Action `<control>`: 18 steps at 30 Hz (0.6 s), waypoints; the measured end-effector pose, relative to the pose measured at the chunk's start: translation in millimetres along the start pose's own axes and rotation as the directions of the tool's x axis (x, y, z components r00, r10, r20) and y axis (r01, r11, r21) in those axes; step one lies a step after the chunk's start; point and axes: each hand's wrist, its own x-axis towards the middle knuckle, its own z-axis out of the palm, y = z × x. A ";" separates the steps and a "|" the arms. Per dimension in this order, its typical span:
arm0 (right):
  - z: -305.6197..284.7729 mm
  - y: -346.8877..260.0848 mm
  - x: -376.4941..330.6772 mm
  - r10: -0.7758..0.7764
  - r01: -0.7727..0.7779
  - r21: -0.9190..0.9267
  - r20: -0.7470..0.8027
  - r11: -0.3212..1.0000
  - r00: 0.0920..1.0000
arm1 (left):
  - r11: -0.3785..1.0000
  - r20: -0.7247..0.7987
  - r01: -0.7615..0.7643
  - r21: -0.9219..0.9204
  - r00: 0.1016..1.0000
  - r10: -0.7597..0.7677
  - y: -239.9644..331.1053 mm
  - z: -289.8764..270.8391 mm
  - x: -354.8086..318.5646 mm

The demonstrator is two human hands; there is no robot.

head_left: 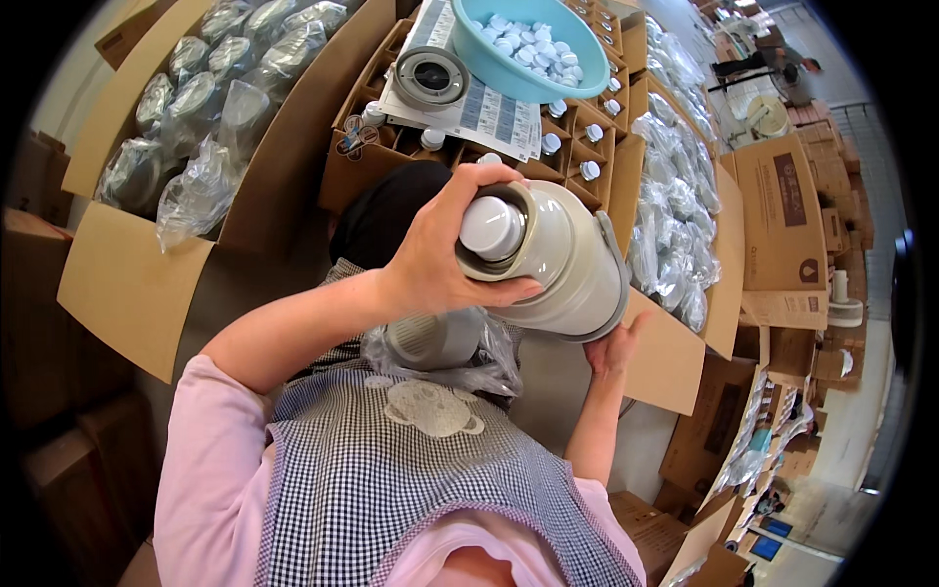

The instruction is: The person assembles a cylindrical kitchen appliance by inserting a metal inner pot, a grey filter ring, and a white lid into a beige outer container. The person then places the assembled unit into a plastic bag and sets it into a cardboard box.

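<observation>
Head view: looking down over a checked apron (391,489) with pink sleeves.
Left hand (440,249): fingers curled round the top end of a pale grey flask-shaped body (572,264), thumb along its lower rim — a firm wrap, closed on it.
Right hand (614,344): under the far end of the same body, palm up against it; fingers mostly hidden, so I cannot tell how far they close.
Flask-shaped body: held up in front of the chest, lying tilted, its white round cap (489,227) facing the camera.
Lap: a grey part in a clear plastic bag (445,347), just below the held piece.
Ahead: a divided carton (587,147) with white-capped pieces in its cells — a teal basin (577,73) of small white caps sits on top, beside a printed sheet (489,112) and a round grey part (430,76).
Left: an open cardboard box (127,274) of bagged grey parts.
Right: more bagged parts (675,225) in a long carton.
</observation>
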 end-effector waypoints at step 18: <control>-9.4 -12.7 14.8 -0.147 0.083 -0.224 -0.287 0.971 0.947 | 0.667 0.421 0.540 0.514 0.519 -0.744 47.3 -73.5 -64.8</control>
